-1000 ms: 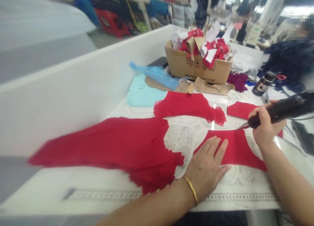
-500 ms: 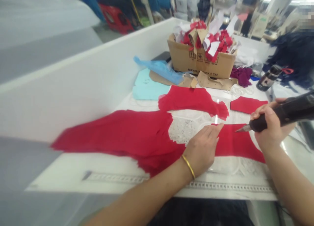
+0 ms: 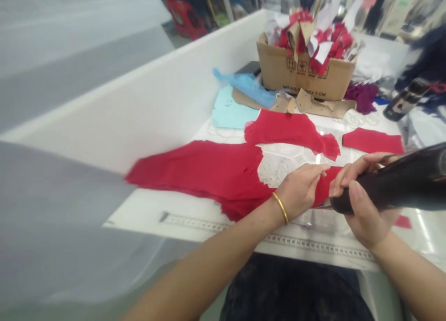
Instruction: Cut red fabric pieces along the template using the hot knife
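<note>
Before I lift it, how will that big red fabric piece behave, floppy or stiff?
The large red fabric piece looks floppy: it lies flat with soft, ragged edges, so it will probably sag when lifted. It seems thin and light, and may slide easily across the smooth white table.

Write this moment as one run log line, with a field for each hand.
left hand: on red fabric | right hand: holds black cutter | behind: cardboard box of scraps
</note>
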A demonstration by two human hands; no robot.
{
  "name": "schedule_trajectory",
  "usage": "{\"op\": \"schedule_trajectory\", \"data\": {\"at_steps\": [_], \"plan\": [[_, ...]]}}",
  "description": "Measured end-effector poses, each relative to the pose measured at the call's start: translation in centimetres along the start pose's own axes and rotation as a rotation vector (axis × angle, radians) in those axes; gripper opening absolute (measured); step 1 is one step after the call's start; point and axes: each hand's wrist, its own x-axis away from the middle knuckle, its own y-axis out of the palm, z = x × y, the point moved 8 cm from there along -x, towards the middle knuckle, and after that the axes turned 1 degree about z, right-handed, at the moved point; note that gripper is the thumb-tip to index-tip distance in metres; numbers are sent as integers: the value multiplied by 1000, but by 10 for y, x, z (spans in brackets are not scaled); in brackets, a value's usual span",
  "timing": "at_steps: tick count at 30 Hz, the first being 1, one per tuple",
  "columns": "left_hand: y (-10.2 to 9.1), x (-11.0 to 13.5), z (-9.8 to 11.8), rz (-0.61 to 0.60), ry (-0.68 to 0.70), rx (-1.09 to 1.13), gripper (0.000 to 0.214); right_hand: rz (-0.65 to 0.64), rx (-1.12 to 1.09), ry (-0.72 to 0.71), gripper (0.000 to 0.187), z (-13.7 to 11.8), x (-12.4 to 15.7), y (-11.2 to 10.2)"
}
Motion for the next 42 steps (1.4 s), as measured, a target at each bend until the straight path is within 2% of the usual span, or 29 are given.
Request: {"op": "schedule_trajectory", "data": {"at_steps": [7,12,17,22,33,35,39,42], "plan": [[7,0,4,-53,32,53,27,39,-3,18,25,4,3,7],[16,2,14,-84,232,4,24,-24,-146,-2,25,-6,0,8],[28,7,15,-111,387,-110,35,48,-204,34,26,-10,-3,-16],[33,7,8,-93,390,-201,38,113,-203,45,26,-4,-1,-34],[32,9,10,-81,405,-198,41,115,-185,63,21,-3,1,-35],[37,11,14,-118,429,-201,46,131,-185,78,24,-4,1,-42],[55,15,18,-269,443,-217,60,182,-142,111,27,-5,2,-62],[65,13,16,-321,446,-276,63,207,-127,121,28,-4,4,-73]]}}
